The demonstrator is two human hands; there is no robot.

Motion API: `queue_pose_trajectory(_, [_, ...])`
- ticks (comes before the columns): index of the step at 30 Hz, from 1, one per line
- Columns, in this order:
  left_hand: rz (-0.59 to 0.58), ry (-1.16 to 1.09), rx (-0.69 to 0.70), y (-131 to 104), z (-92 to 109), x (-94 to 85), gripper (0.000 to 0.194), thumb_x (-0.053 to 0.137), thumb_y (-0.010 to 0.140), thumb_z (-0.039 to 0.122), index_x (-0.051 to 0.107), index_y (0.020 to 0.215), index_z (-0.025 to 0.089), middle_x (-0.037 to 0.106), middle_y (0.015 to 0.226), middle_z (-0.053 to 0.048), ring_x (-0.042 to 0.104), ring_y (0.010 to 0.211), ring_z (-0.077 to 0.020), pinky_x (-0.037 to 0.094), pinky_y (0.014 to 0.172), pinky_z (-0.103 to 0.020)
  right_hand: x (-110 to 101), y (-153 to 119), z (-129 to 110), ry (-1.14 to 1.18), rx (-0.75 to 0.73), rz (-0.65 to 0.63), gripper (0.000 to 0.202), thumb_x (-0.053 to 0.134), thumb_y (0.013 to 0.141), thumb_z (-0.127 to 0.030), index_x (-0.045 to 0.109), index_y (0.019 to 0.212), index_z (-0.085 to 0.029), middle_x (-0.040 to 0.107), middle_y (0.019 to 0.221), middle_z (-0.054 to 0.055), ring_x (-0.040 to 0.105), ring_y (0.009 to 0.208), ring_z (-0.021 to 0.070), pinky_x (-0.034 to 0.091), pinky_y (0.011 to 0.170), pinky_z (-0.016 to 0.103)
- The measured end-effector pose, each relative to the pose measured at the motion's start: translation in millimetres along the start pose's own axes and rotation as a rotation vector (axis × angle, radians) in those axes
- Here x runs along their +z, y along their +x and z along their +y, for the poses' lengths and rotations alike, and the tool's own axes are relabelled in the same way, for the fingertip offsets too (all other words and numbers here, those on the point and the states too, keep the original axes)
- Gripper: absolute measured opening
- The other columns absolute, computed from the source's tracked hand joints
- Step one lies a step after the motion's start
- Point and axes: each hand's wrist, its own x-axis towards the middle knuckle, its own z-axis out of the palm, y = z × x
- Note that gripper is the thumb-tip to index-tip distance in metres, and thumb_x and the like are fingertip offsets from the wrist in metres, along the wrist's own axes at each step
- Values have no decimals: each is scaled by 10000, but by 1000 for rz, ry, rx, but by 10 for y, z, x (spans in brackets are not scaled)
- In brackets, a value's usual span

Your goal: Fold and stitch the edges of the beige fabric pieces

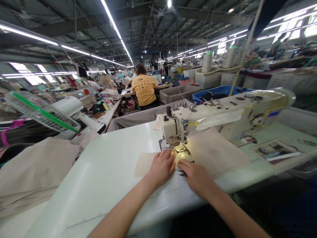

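Observation:
A cream sewing machine (173, 127) stands on the pale green table, its work light falling on the metal needle plate (182, 151). My left hand (162, 165) lies palm down on a small beige fabric piece (143, 163), fingers stretched toward the presser foot. To the right of the plate, my right hand (198, 177) is closed, thumb and forefinger close to the plate's front edge. Dark pointed blades, apparently thread snips (182, 173), stick out from under its fingers; their grip is hidden. A larger beige fabric panel (215, 150) lies flat below the machine arm.
Beige fabric (37, 168) is heaped at the left, near a white fan with a green strip (44, 110). A parts tray (277, 150) is set in the table at right. Behind are a blue basket (223, 91), thread cones (207, 62) and a seated person (144, 87).

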Motion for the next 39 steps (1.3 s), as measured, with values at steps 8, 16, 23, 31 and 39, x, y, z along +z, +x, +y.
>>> queue_pose_trajectory(8, [57,-84,192,-246,147,21,212,490,966,158,634,1122,152,679,1152,-119,633,1088,-259,564,938,-391,52,-126,47,-35,-47,-24,597,396,819,15,594,1360,-142,587,1411,121,657,1122,244,518,973,356])
queue_pose_trajectory(16, [58,-122,220,-188,83,-33,217,454,977,207,643,1061,144,684,1057,-122,642,1056,-263,570,935,-413,13,-48,46,-21,-24,-32,516,393,891,-25,607,1334,-177,591,1410,96,665,1107,242,529,926,342])
queue_pose_trajectory(23, [52,-99,197,61,-154,-22,245,450,990,222,684,965,153,688,998,-115,650,1003,-249,561,925,-402,-85,243,65,27,-17,6,386,402,971,-77,638,1249,-203,657,1296,62,653,1110,217,477,925,271])
queue_pose_trajectory(31, [53,-102,204,199,-298,-33,255,443,1001,236,687,989,160,700,1059,-109,651,1035,-245,550,942,-386,-64,276,95,44,-26,36,434,422,932,-56,654,1273,-190,616,1385,72,632,1172,234,478,1011,326])
queue_pose_trajectory(39, [91,-96,195,163,-323,9,230,491,973,226,653,1127,170,685,1178,-115,639,1101,-254,544,962,-401,11,184,116,52,-37,61,488,439,886,-28,642,1308,-167,607,1398,86,605,1225,254,474,1056,379])
